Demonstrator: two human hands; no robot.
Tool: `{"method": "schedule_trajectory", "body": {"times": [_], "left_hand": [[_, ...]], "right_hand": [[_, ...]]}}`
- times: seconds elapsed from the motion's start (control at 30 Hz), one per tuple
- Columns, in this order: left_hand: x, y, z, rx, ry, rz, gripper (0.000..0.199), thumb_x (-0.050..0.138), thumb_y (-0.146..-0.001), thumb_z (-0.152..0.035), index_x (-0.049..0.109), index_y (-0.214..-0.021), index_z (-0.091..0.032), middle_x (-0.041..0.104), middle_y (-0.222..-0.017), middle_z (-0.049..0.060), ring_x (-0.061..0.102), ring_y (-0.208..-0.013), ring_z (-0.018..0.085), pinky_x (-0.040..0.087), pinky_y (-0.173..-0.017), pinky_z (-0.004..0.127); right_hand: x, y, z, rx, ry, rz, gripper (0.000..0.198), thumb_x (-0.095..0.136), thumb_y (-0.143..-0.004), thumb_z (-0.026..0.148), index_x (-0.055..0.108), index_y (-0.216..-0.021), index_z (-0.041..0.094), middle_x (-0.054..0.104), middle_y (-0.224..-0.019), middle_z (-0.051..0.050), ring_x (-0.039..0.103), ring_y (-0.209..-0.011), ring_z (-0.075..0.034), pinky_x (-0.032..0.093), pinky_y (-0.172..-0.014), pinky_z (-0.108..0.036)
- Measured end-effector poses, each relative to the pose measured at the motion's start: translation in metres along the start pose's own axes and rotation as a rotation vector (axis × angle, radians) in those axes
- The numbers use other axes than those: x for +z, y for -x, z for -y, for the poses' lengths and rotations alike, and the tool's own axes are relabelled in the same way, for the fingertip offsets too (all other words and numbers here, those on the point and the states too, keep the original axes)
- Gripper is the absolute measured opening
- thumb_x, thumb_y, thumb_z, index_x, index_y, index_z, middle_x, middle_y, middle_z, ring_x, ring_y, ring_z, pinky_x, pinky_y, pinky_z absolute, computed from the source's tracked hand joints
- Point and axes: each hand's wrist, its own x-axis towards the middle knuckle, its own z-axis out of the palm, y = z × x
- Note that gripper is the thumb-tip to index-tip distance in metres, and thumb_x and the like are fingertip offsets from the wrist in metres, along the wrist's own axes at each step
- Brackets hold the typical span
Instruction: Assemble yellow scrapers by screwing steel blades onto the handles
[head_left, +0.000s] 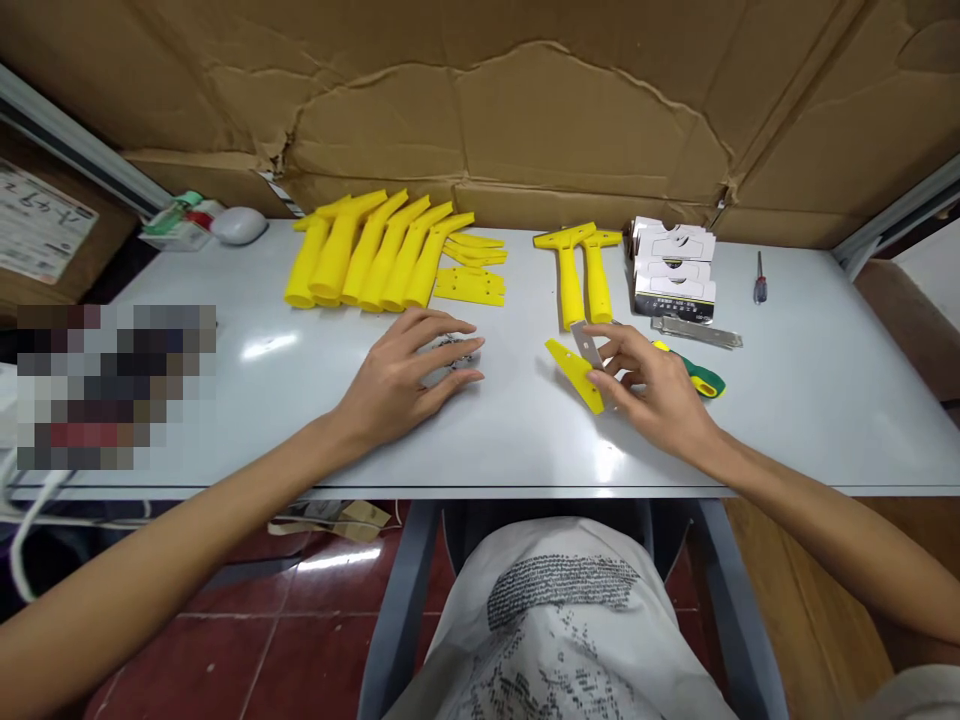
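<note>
My right hand [656, 390] pinches a thin metal blade [587, 343] together with a flat yellow plastic plate [576, 378], just above the table. Under that hand lies a green and yellow handle [705, 380], partly covered by my fingers. My left hand [394, 375] rests low over the table with its fingers apart, around a small heap of shiny metal bits [459, 350], perhaps screws. Behind it stand several yellow scraper handles [364, 250] in a row, with loose yellow plates [471, 287] beside them. Two yellow scrapers [571, 285] lie behind the blade.
Stacked printed cards [675, 285] sit at the back right, with metal blades [697, 332] in front. A small screwdriver [760, 285] lies farther right. A white mouse [238, 226] is at the back left. Cardboard [525, 130] walls the rear of the table [825, 400].
</note>
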Motion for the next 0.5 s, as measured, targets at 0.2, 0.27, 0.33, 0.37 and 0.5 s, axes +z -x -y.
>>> {"method": "schedule_trajectory", "body": {"times": [0.2, 0.27, 0.33, 0.37, 0.5], "left_hand": [[0.023, -0.039, -0.054, -0.359, 0.702, 0.067, 0.059, 0.096, -0.091, -0.049, 0.072, -0.138, -0.022, 0.084, -0.113, 0.008, 0.083, -0.095, 0.023, 0.071, -0.092, 0.039], [0.028, -0.052, -0.062, -0.45, 0.794, 0.05, 0.062, 0.102, -0.084, -0.052, 0.073, -0.129, -0.021, 0.081, -0.098, 0.004, 0.082, -0.089, 0.022, 0.071, -0.088, 0.038], [0.022, -0.062, -0.061, -0.473, 0.738, -0.013, 0.054, 0.102, -0.083, -0.053, 0.075, -0.119, -0.023, 0.078, -0.091, 0.002, 0.08, -0.085, 0.022, 0.071, -0.084, 0.039], [0.017, -0.065, -0.056, -0.448, 0.669, -0.063, 0.048, 0.099, -0.086, -0.053, 0.077, -0.115, -0.024, 0.078, -0.093, 0.002, 0.08, -0.087, 0.022, 0.07, -0.085, 0.041], [-0.01, -0.07, -0.016, -0.19, 0.155, -0.275, 0.019, 0.081, -0.104, -0.047, 0.084, -0.11, -0.029, 0.08, -0.108, 0.003, 0.074, -0.097, 0.023, 0.064, -0.094, 0.049]], "right_hand": [[0.014, -0.013, 0.012, 0.07, -0.291, -0.023, 0.056, 0.08, -0.102, 0.043, 0.061, -0.152, 0.027, 0.074, -0.104, -0.003, 0.076, -0.086, -0.019, 0.067, -0.064, -0.03], [0.017, -0.015, 0.015, 0.066, -0.306, -0.037, 0.055, 0.081, -0.102, 0.046, 0.061, -0.15, 0.029, 0.074, -0.104, -0.003, 0.077, -0.087, -0.02, 0.066, -0.063, -0.03], [0.015, -0.014, 0.016, 0.071, -0.292, -0.072, 0.056, 0.08, -0.103, 0.049, 0.059, -0.151, 0.03, 0.075, -0.104, -0.003, 0.078, -0.084, -0.021, 0.066, -0.063, -0.031], [0.011, -0.013, 0.016, 0.075, -0.275, -0.101, 0.056, 0.079, -0.105, 0.049, 0.057, -0.152, 0.03, 0.075, -0.105, -0.003, 0.079, -0.083, -0.021, 0.066, -0.062, -0.031], [-0.022, -0.004, 0.006, 0.054, -0.073, -0.274, 0.052, 0.077, -0.106, 0.044, 0.06, -0.152, 0.026, 0.078, -0.109, -0.006, 0.081, -0.082, -0.022, 0.067, -0.066, -0.034]]}}
